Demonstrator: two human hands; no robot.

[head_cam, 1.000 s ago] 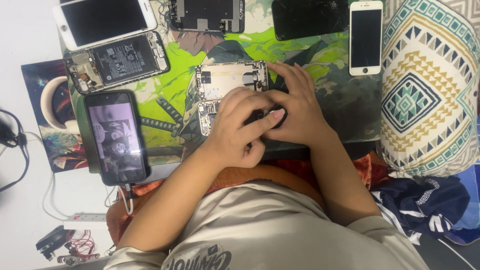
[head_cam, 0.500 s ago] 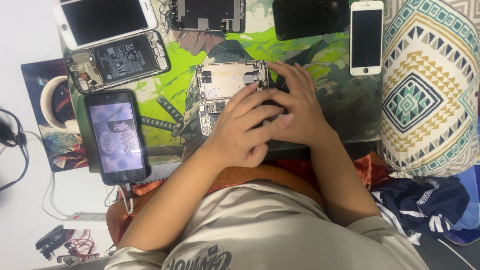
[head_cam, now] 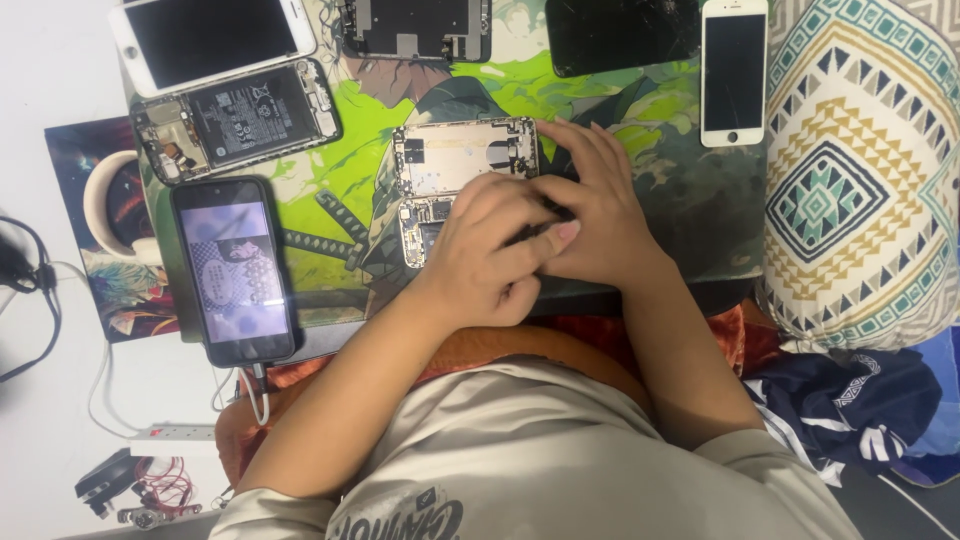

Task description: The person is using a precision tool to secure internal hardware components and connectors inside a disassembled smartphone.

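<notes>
while both hands press on the opened phone (head_cam: 455, 165), left hand (head_cam: 490, 250) overlaps right hand (head_cam: 590, 215). fingers curled; any small tool hidden, cannot tell. mid-disassembly, i judge; next needs fine fingertip control.

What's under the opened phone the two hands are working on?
The opened phone lies on a green illustrated mat. The left hand and right hand cover its right part, so the mat beneath there, and whatever the fingers pinch, stays hidden.
</notes>
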